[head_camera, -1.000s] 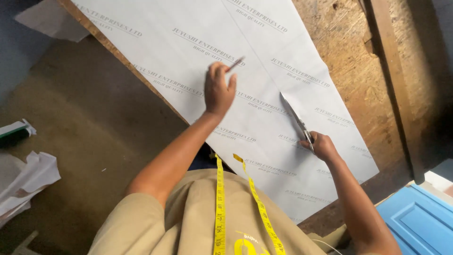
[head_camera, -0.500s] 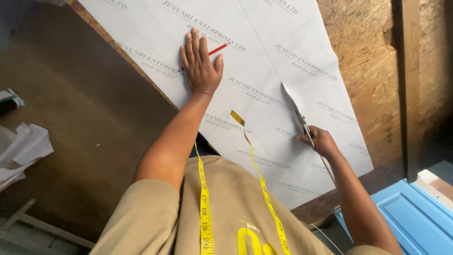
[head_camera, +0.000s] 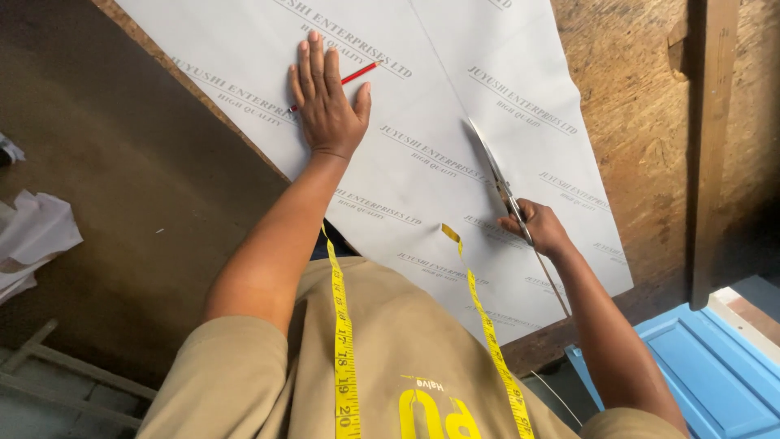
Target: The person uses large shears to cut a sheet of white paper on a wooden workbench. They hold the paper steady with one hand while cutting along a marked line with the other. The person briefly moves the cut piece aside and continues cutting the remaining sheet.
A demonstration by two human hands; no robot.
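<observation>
- My left hand (head_camera: 325, 102) lies flat on the white paper sheet (head_camera: 422, 130), fingers (head_camera: 313, 65) stretched out and close together, thumb held off to the side.
- A red pencil (head_camera: 357, 73) is trapped under that palm; one end shows past my thumb, the other peeks out by my little finger.
- My right hand (head_camera: 540, 228) is curled around the handles of the scissors (head_camera: 496, 175), fingers wrapped tight on the grip.
- The scissor blades point away from me, lying along a straight cut in the paper; I cannot tell whether they stand apart or closed.
- Behind my right hand a thin slit runs back to the near edge of the sheet.
- The sheet bears rows of grey printed lettering, slanted and repeated across it.
- The sheet covers most of the rough wooden desk (head_camera: 642, 97), with bare board showing to my right.
- A wooden batten (head_camera: 711, 154) runs along that bare side.
- A yellow tape measure (head_camera: 341, 341) hangs round my neck over my tan shirt (head_camera: 390, 349), one end resting on the paper near the scissors.
- Crumpled white paper (head_camera: 36, 232) lies on the floor to my left.
- A blue panel (head_camera: 707, 358) sits low on my right.
</observation>
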